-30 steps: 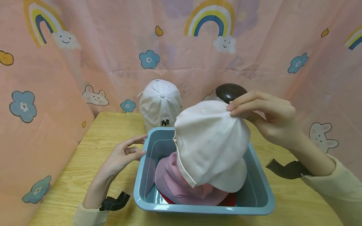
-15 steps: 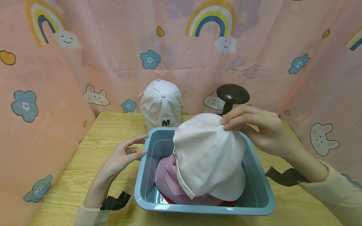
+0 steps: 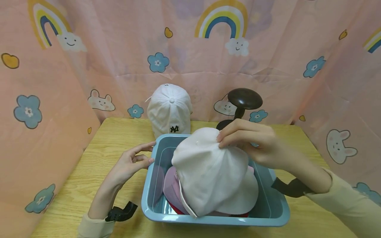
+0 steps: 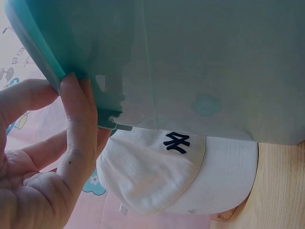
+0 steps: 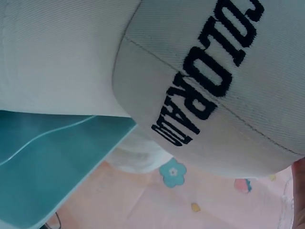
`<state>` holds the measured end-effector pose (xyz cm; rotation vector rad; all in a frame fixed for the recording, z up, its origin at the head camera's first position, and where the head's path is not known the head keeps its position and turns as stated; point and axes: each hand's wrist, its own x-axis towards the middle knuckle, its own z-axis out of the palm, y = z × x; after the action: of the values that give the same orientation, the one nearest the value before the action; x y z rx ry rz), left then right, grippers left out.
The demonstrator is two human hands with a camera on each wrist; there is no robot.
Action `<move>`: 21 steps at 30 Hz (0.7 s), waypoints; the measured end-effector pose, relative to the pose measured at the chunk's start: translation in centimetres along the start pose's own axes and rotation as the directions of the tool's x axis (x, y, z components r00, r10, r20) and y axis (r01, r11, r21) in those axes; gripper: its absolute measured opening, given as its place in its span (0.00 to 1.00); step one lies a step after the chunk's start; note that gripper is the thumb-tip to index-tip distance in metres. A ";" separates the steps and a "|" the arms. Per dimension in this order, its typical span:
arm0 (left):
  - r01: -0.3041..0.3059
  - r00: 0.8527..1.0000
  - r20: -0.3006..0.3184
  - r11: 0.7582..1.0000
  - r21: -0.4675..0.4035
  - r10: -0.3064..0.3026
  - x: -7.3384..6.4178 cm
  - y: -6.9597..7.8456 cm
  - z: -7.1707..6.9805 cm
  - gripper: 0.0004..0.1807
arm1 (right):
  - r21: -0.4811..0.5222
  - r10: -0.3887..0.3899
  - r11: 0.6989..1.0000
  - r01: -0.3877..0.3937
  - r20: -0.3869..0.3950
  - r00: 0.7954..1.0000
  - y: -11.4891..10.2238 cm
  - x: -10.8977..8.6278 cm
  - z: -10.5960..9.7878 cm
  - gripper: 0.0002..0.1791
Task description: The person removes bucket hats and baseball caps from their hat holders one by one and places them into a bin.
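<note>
My right hand (image 3: 257, 142) pinches the crown of a white baseball cap (image 3: 208, 172) with thumb and fingertips. That cap hangs low in a blue plastic bin (image 3: 214, 222), over a pink hat (image 3: 172, 186). A bit of something red (image 3: 175, 207) shows beneath the pink hat. In the right wrist view, the white cap has dark COLORADO lettering (image 5: 207, 71) across its front. My left hand (image 3: 131, 162) holds the bin's left rim by the fingertips. The left wrist view has the thumb (image 4: 76, 109) against the bin's outer wall.
Behind the bin, another white cap (image 3: 169, 105) with a black NY logo rests at the table's back. A dark brown round-topped stand (image 3: 245, 98) is to its right. A pink patterned curtain (image 3: 125, 49) encloses the wooden table (image 3: 98, 155).
My right hand has lowered the white cap deeper into the bin and moved slightly left, covering more of the pink hat. The left hand has stayed at the rim.
</note>
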<state>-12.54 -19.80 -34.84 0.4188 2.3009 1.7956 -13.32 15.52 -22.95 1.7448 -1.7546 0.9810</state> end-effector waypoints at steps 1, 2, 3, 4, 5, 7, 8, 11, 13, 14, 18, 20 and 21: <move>0.000 1.000 0.001 1.000 -0.001 0.000 0.0 0.0 0.0 0.31 | -0.007 -0.004 1.000 0.004 0.008 1.000 0.0 0.1 0.2 0.12; 0.000 1.000 0.001 1.000 -0.002 0.000 0.0 0.0 0.0 0.31 | -0.010 -0.007 1.000 0.007 0.015 1.000 0.0 0.1 0.3 0.12; 0.000 1.000 0.001 1.000 -0.002 0.000 0.0 0.0 0.0 0.31 | -0.011 -0.008 1.000 0.008 0.024 1.000 0.1 0.2 0.4 0.13; 0.000 1.000 0.001 1.000 -0.002 0.000 0.0 0.0 0.0 0.30 | -0.010 -0.009 1.000 0.009 0.032 0.999 0.1 0.2 0.6 0.13; 0.000 1.000 0.001 1.000 -0.001 0.000 0.0 0.0 0.0 0.30 | -0.013 -0.007 1.000 0.008 0.040 0.999 0.1 0.3 0.7 0.14; 0.000 1.000 0.000 1.000 0.002 0.000 0.0 0.0 0.0 0.30 | -0.012 -0.002 1.000 0.003 0.058 0.998 0.2 0.4 0.9 0.14; 0.001 1.000 0.000 1.000 0.003 -0.001 0.0 0.0 0.0 0.30 | -0.014 0.001 1.000 0.000 0.065 0.998 0.3 0.4 0.9 0.15; 0.001 1.000 0.000 1.000 0.008 -0.001 0.0 0.0 0.0 0.30 | -0.031 0.021 0.999 -0.018 0.090 0.996 0.6 0.5 1.1 0.15; 0.001 1.000 0.000 1.000 0.010 -0.001 0.0 0.0 0.0 0.30 | -0.038 0.033 0.999 -0.029 0.106 0.994 0.9 0.6 1.2 0.15; 0.001 1.000 0.001 1.000 0.009 -0.001 0.0 0.0 0.0 0.30 | -0.037 0.039 0.999 -0.035 0.115 0.993 1.1 0.6 1.3 0.15; 0.000 1.000 0.002 1.000 0.008 0.000 0.0 -0.1 0.0 0.30 | -0.017 0.058 0.998 -0.056 0.140 0.988 1.7 0.7 2.0 0.15; -0.002 1.000 0.002 1.000 0.008 0.002 0.0 -0.1 0.0 0.30 | -0.011 0.078 0.997 -0.077 0.148 0.986 2.0 0.8 2.4 0.16; -0.003 1.000 0.002 1.000 0.010 0.003 0.0 -0.1 0.0 0.30 | -0.012 0.094 0.996 -0.093 0.153 0.984 2.2 0.8 2.6 0.17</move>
<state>-12.57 -19.85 -34.90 0.4255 2.3101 1.7853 -15.14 12.88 -24.35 1.7910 -1.9488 0.8999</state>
